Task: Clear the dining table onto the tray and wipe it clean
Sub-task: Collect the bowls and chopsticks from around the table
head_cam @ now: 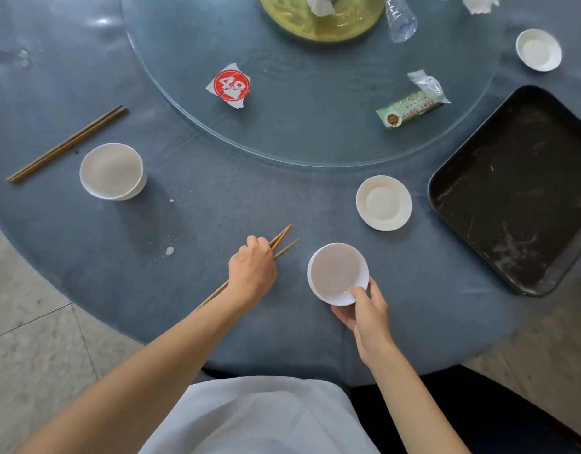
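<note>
The surface (217,198) wears a dusty blue cloth. Bowls (111,171) and saucers (383,203) are plain white. The tray (518,188) is black with pale scuffs. Chopsticks (66,145) are brown. The torn wrapper (229,85) is red with white numerals; the small packet (410,113) is green. The centre plate (318,27) is yellow-gold.

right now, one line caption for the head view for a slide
Left hand grips chopsticks, right hand holds a white bowl; black tray waits empty.

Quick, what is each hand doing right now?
Left hand: fingers curled round a pair of chopsticks on the table.
Right hand: gripping the rim of a white bowl, thumb inside.
</note>
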Tool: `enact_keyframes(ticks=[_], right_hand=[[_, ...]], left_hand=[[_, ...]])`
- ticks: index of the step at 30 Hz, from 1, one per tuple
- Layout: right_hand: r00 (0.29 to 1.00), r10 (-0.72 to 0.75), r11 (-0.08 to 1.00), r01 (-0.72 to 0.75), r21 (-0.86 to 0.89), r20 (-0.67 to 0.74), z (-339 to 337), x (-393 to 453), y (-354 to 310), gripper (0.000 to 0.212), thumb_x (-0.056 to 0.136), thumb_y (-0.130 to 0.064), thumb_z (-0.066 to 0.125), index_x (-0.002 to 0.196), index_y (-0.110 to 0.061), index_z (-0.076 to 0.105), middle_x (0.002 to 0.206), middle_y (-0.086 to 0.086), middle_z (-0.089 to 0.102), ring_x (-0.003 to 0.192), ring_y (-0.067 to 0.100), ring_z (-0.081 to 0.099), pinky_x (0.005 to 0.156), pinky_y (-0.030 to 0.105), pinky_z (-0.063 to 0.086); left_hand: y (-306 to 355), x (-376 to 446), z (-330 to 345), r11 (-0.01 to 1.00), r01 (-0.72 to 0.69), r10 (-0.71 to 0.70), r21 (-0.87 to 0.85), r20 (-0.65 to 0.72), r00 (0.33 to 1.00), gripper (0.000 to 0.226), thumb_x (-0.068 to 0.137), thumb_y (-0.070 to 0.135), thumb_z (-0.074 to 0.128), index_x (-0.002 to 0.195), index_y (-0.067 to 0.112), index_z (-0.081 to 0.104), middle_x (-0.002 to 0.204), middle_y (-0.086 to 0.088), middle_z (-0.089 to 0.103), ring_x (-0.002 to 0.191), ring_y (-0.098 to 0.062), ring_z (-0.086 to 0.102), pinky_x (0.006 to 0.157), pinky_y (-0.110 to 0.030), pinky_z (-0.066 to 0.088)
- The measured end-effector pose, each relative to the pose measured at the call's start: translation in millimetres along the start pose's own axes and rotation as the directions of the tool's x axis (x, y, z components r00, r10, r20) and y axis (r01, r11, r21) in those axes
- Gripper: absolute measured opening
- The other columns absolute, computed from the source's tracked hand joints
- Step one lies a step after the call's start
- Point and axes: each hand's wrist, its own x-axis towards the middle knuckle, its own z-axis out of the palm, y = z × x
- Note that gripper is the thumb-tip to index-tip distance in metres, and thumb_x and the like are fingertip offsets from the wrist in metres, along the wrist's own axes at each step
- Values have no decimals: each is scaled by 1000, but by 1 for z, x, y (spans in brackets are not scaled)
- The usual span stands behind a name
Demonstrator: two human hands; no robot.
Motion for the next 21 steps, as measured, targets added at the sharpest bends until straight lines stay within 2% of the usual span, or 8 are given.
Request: enact_keyframes(ticks=[3,8,12,16,20,21], right_hand=[[1000,-18,1000,18,3,10,12,-7,-6,39,99,-8,54,130,-28,66,123,0,69,108,19,69,76,32,63],[994,-50,997,56,-62,96,64,-20,-24,40,99,-8,52,131,-29,66,123,-1,70,106,18,71,72,28,62],[982,-86,988,106,-115,168,130,-33,-36,40,98,-8,49,127,-30,67,121,-1,71,100,15,74,73,26,61],[970,-101,982,132,-135,219,207,-52,-41,40,99,-7,47,124,-31,68,117,-2,73,96,13,75,73,25,61],[963,-122,979,156,-130,241,283,-68,-40,37,98,-9,49,121,-29,70,113,-3,75,98,13,74,73,24,61],[962,-126,978,161,-132,242,301,-71,-39,36,99,-10,49,121,-29,70,113,-3,75,98,13,74,74,25,61]], left_hand=[[-13,-3,-8,992,1,3,-125,34,999,11,102,21,43,98,12,38,93,-5,48,87,-39,65,61,-38,38],[-72,2,-44,909,-10,-1,-416,-27,1000,21,104,27,43,91,13,36,79,-9,56,76,-44,56,62,-41,40],[-143,19,-91,860,-58,-16,-506,-141,990,43,104,39,48,70,16,36,57,0,45,57,-32,42,56,-40,38],[-207,39,-147,764,-153,-14,-627,-254,967,47,108,31,44,65,15,36,54,6,33,53,-15,29,55,-37,26],[-283,70,-180,783,-54,-123,-620,-238,963,38,105,34,51,76,10,59,62,-2,53,62,-22,47,59,-33,34],[-301,79,-184,787,-45,-138,-616,-246,959,37,103,35,53,74,12,59,61,-1,53,62,-23,48,59,-34,35]])
